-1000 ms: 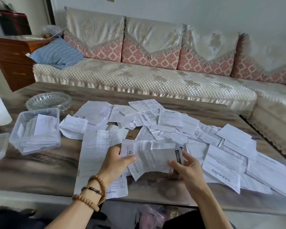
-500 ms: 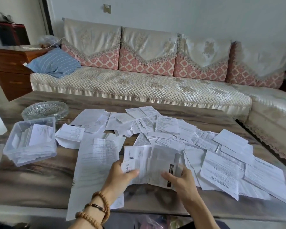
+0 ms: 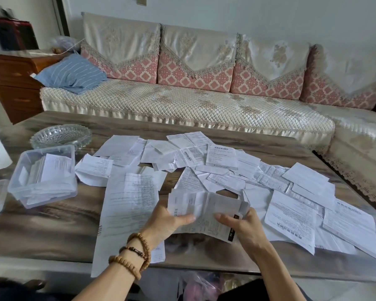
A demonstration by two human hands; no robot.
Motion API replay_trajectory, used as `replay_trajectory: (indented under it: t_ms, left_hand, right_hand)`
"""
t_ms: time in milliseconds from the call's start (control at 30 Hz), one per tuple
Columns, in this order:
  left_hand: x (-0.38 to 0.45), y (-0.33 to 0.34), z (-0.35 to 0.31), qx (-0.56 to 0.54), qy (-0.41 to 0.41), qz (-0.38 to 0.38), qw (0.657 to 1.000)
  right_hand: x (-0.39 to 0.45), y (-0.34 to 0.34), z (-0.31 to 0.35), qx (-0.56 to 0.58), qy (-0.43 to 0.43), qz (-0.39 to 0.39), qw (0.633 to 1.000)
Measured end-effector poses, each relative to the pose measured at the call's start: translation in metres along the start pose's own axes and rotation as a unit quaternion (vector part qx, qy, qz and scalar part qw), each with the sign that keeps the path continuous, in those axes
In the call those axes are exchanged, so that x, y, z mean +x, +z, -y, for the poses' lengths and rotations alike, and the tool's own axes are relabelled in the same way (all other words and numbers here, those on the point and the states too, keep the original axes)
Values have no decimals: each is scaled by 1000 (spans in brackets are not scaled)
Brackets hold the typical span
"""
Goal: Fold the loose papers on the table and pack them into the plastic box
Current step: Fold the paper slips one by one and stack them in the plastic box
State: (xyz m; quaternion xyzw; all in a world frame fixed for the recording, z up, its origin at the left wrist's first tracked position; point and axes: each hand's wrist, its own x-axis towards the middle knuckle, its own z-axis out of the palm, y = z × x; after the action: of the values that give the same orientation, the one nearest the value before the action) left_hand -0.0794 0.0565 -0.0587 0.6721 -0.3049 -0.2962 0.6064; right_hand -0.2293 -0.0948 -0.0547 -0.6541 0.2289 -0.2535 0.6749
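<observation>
The table [image 3: 52, 222] carries loose papers [image 3: 237, 170] across the middle and right of the frame. The plastic box [image 3: 44, 177], part filled, sits at centre left, nearer my left hand [image 3: 167, 222]. Both hands, left and right hand [image 3: 245, 229], pinch one creased sheet [image 3: 204, 211], its long side running left-right at lower centre.

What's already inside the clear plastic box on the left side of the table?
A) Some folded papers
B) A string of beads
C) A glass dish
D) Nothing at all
A: the clear plastic box holds folded papers, while the glass dish sits behind it on the table and the beads are on the left hand's wrist.
</observation>
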Motion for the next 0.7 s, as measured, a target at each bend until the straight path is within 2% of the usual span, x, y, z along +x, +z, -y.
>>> replay_trajectory:
  t_ms: [167,300,400,500,567,633,700]
  left_hand:
    - [1,2,2,17,-26,20,999]
    - [2,7,-3,132,-53,-41,989]
    - [5,10,-1,171,-30,-26,984]
    - [5,10,5,236,-49,-16,970]
    - [3,10,10,263,-66,-30,962]
    - [1,10,13,300,-72,-54,950]
    - [-1,9,13,359,-52,-82,928]
  right_hand:
    - [0,-4,-8,15,13,-15,1000]
    - [-1,-4,-9,-58,47,-39,996]
    - [5,-9,-5,-117,80,-75,987]
    - [6,-13,-3,-288,132,-67,946]
    - [3,-11,-4,-351,155,-59,922]
    - [2,-6,-7,-394,149,-69,904]
    - [2,2,-9,-465,130,-91,871]
